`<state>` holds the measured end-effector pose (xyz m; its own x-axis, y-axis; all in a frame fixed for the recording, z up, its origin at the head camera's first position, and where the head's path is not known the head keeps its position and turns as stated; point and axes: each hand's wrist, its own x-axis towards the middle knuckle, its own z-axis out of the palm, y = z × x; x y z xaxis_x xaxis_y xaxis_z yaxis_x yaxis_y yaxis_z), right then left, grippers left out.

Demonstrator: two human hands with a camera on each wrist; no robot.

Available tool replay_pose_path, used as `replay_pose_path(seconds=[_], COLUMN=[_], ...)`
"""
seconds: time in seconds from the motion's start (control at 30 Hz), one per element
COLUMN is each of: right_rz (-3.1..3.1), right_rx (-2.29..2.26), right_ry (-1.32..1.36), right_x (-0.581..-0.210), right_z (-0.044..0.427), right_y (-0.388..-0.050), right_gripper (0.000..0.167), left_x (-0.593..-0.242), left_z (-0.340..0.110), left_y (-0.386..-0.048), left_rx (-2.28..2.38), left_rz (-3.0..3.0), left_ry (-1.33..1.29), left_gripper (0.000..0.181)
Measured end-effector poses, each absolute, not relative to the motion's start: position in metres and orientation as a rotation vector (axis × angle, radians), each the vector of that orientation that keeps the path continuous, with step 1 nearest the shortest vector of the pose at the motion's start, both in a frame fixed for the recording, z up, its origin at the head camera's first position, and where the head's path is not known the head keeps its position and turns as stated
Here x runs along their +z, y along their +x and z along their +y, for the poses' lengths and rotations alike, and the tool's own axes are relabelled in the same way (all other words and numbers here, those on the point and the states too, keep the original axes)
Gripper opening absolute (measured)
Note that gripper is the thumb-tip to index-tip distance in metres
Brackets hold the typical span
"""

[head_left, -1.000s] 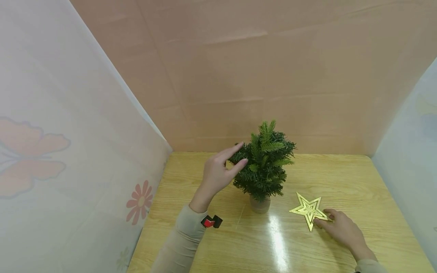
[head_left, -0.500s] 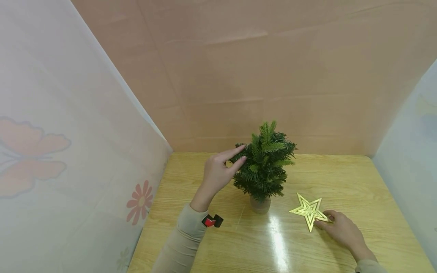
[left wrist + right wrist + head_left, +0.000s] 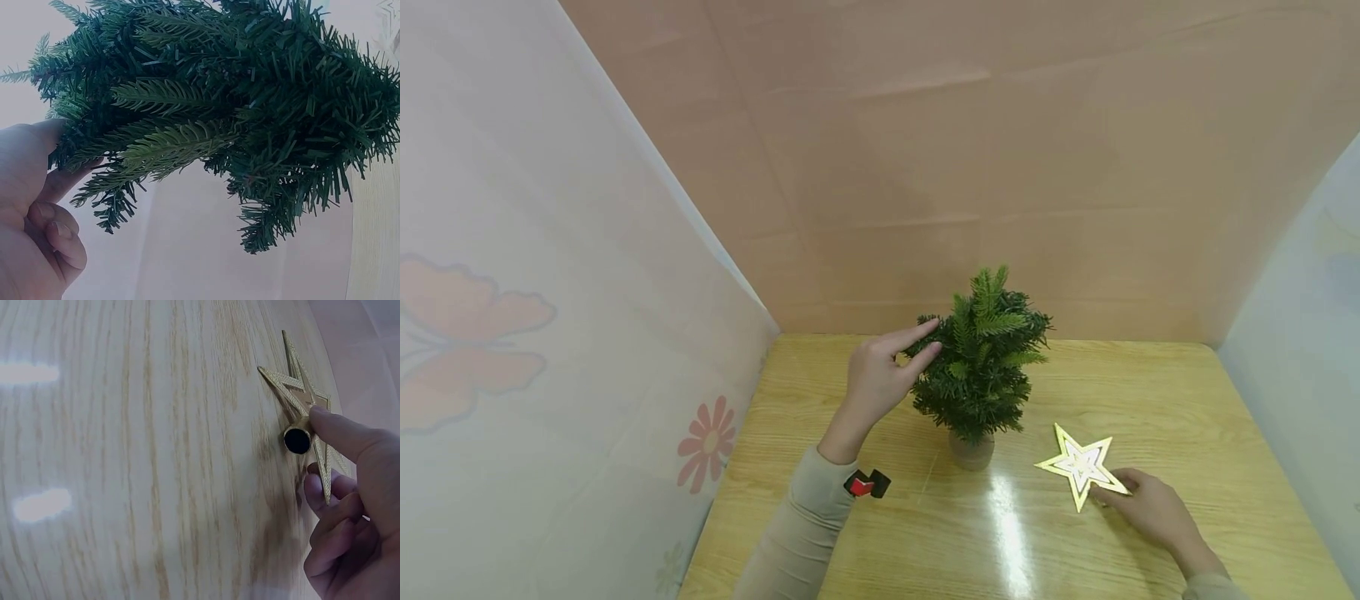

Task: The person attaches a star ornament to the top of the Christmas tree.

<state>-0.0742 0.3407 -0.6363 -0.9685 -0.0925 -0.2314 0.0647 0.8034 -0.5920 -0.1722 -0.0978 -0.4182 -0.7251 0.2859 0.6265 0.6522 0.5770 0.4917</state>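
Now your right hand pinches the gold star beside its socket, right of the tree your left hand pinches, and that one-sided hold could let the star twist.

There are two hands, one tree, one star, one table — and one printed butterfly.
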Motion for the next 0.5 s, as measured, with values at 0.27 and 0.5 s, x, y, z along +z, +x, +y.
replay_pose_path(seconds=[0.27,0.5], right_rz=[2.691,2.586], right_rx=[-1.013,-1.124], right_ry=[0.042,0.114], right_x=[-0.6339,-0.6339], right_z=[0.3409,0.3416], right_y=[-0.0741,-0.0721], right_gripper=[0.056,0.050], left_x=[-0.4181,-0.4180], left_z=[-0.0977,-0.0979], left_y=[-0.1720,-0.1718], left_rx=[-1.000,-0.975], left_rz=[-2.324,-2.324], left_ry=[-0.744,-0.736], left_gripper=[0.037,0.035])
